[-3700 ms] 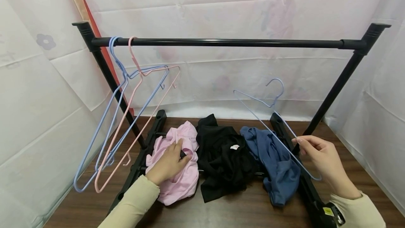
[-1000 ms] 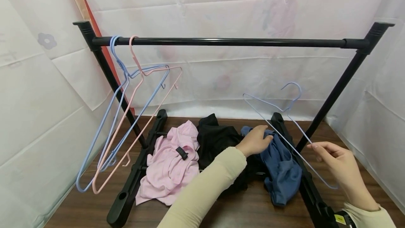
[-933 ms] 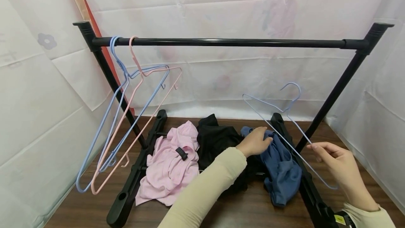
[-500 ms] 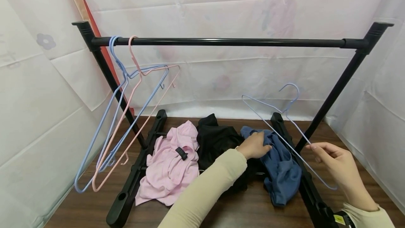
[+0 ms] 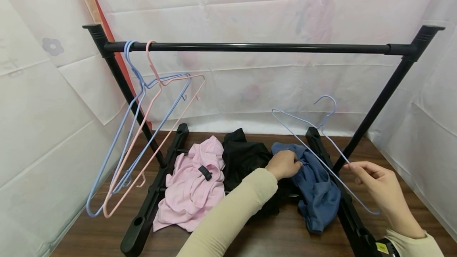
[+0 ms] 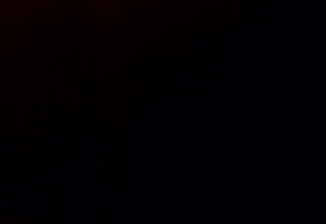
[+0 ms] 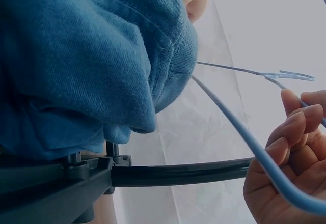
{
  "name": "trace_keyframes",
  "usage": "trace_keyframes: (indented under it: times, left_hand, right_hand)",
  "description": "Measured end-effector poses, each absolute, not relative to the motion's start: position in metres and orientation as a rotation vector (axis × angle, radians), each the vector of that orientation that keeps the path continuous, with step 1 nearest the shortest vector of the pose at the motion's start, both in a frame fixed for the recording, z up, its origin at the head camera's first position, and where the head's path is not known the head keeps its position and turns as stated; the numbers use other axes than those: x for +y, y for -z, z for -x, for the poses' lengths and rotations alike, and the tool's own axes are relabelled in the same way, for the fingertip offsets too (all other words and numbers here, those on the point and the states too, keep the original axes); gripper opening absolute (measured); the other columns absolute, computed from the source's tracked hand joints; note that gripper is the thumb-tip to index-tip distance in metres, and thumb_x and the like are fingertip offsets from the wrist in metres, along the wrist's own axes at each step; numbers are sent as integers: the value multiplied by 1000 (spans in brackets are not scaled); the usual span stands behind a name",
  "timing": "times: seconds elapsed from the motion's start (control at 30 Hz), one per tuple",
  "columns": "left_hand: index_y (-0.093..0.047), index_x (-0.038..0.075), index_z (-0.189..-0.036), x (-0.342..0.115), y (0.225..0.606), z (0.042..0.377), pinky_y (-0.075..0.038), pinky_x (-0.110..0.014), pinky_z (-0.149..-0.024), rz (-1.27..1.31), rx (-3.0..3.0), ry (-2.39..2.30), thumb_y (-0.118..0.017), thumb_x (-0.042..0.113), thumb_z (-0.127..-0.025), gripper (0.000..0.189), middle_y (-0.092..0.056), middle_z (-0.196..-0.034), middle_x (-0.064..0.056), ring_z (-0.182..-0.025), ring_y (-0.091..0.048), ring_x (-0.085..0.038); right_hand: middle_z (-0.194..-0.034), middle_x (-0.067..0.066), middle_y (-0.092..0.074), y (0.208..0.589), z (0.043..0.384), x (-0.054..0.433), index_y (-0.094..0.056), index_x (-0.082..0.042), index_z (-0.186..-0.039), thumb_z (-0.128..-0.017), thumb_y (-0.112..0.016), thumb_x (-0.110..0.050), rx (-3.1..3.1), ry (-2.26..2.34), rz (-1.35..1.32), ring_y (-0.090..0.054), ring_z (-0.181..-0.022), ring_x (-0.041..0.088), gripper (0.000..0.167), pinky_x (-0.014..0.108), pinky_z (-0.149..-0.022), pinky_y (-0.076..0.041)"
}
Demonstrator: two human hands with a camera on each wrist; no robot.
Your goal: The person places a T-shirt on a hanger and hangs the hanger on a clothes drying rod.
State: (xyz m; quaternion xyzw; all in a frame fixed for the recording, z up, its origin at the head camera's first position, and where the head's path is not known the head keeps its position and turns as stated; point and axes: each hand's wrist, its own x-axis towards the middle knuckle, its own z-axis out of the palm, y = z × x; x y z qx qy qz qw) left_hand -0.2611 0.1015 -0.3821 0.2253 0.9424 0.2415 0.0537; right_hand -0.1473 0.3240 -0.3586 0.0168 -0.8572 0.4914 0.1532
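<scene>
Clock directions are as seen from the head view. The right hand (image 5: 378, 185) pinches one arm of a light-blue hanger (image 7: 279, 178) between thumb and forefinger; the hanger tilts, its hook at 11 o'clock from the hand. At 9 o'clock from there, the left hand (image 5: 283, 164) lies over the near edge between two garments, thumb toward 3 o'clock; its fingertips are hidden, so whether they grip cloth I cannot tell, and the left wrist view is nearly black. A blue denim garment (image 5: 317, 193) lies bunched at the left hand's 4 o'clock, a black garment (image 5: 246, 158) at its 9 o'clock, partly under the forearm. Farther toward 9 o'clock is a crumpled pink garment (image 5: 192, 197) bearing a small black strip (image 5: 205, 173). All three sit on the brown bench (image 5: 275, 243), between the feet of a black rack. Across 12 o'clock runs its rail (image 5: 250, 47); toward its 9 o'clock end hang light-blue hangers (image 5: 137, 75) and a pink hanger (image 5: 153, 66). Pale, creased sheeting (image 5: 250, 19) stands behind.
</scene>
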Motion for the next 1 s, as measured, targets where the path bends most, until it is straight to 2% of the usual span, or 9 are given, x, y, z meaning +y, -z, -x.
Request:
trace_keyframes:
  times: [0.13,0.33,0.57,0.73,0.9,1.0]
  left_hand:
    - [-48,19,-51,101,384,262,-35,-21,-47,-665,2881,-761,-59,29,-97,48,-42,-50,7,-48,-42,-9]
    - [-33,17,-45,96,386,262,-21,-20,-39,-635,2859,-846,-60,19,-94,56,-23,-43,6,-38,-24,-8]
    - [-31,18,-48,90,381,263,-19,-19,-39,-585,2807,-996,-56,13,-95,54,-22,-44,6,-38,-18,-8]
    - [-30,18,-52,82,377,264,-17,-19,-43,-628,2826,-1080,-53,7,-93,48,-21,-47,6,-42,-17,-8]
    - [-34,18,-55,74,372,264,-21,-21,-44,-645,2801,-1194,-51,8,-95,45,-28,-48,5,-43,-23,-9]
    - [-47,17,-63,69,367,263,-28,-21,-44,-621,2809,-1227,-52,10,-96,35,-38,-52,4,-44,-34,-9]
  right_hand:
    - [-65,-13,-55,358,147,323,-72,-9,-109,-99,-60,-26,-2459,-1410,-43,-33,-51,17,24,36,-42,-24]
    - [-65,-15,-55,358,146,323,-71,-8,-109,-99,-59,-28,-2465,-1424,-38,-28,-45,17,25,37,-37,-20]
    - [-67,-17,-60,357,146,322,-72,-8,-108,-99,-59,-26,-2457,-1421,-50,-37,-49,13,24,36,-37,-23]
    - [-65,-14,-58,356,146,322,-71,-7,-109,-99,-59,-28,-2458,-1426,-46,-35,-48,13,26,36,-36,-22]
    - [-66,-15,-59,358,148,324,-71,-6,-110,-99,-59,-25,-2437,-1454,-45,-45,-57,9,25,35,-42,-26]
    - [-67,-15,-60,358,148,326,-72,-7,-111,-99,-60,-26,-2439,-1457,-31,-49,-62,7,25,35,-44,-27]
